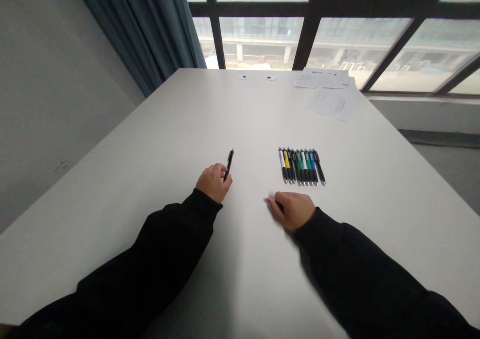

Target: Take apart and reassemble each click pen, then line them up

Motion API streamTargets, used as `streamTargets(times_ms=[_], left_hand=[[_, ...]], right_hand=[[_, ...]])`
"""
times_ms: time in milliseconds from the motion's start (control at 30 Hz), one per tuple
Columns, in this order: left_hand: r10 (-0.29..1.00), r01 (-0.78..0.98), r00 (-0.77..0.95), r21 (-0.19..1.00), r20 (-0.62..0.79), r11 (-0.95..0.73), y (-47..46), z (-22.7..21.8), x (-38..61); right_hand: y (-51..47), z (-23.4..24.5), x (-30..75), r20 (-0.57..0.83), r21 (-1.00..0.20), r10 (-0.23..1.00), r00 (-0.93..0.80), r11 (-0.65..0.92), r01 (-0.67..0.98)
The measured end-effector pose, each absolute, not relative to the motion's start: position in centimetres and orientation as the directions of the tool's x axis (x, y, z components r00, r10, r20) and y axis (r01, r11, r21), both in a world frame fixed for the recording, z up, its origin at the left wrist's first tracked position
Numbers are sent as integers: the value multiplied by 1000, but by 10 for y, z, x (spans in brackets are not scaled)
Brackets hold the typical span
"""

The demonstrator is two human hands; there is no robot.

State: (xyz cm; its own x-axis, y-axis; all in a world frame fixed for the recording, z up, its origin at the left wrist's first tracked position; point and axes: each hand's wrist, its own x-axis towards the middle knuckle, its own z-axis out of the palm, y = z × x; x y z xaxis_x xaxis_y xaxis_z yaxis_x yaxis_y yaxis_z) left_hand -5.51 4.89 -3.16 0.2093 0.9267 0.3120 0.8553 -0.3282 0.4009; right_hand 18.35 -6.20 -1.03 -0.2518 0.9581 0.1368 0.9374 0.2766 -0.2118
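A black pen (230,160) points away from me, tilted slightly right, its lower end between the thumb and fingers of my left hand (213,181). To the right, my right hand (294,210) rests on the white table with its fingers curled in and one digit reaching left. Nothing shows in that hand, though the inside of the curl is hidden. Just beyond it lies a row of several pens (303,167), side by side, with white, yellow, green, blue and black barrels and dark grips towards me. The rightmost black pen (320,168) slants a little away from the others.
Printed paper sheets (330,101) lie at the far right of the table (240,279). Two small oval fittings sit near its back edge, the left fitting (243,78) and the right fitting (271,78). Behind are a blue curtain (150,29) and dark-framed windows (262,10).
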Motion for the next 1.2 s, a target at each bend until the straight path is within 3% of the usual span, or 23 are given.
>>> streamTargets(times_ms=[67, 133, 233, 300, 433, 567, 700, 1000, 1200], left_hand=[[926, 785, 221, 507, 307, -355, 45, -30, -52], [922, 650, 238, 656, 304, -384, 37, -27, -46], [884, 383, 369, 819, 288, -427, 22, -23, -36], [814, 267, 501, 842, 293, -468, 13, -22, -31], [763, 149, 586, 890, 271, -431, 7, -24, -27], [850, 3, 509, 988, 132, -155, 13, -27, -28], [898, -86, 439, 996, 21, 19, 17, -25, -29], [922, -186, 385, 976, -32, 112, 22, -29, -30], [933, -235, 361, 966, -15, 106, 23, -29, -29]], right_hand=[[-64, -14, 192, 193, -344, 953, -232, 288, 894], [-65, -18, 201, 241, -551, 961, -138, 253, 795], [-68, -22, 212, 240, -845, 968, 76, 169, 507], [-71, -22, 218, 200, -935, 966, 163, 138, 327], [-76, -17, 223, 106, -968, 975, 196, 56, 244], [-75, -13, 225, 41, -982, 975, 220, -1, 188], [-70, -15, 228, -1, -991, 970, 243, -33, 126], [-67, -17, 230, -11, -999, 953, 302, 1, -37], [-67, -17, 228, 1, -998, 956, 294, 17, -53]])
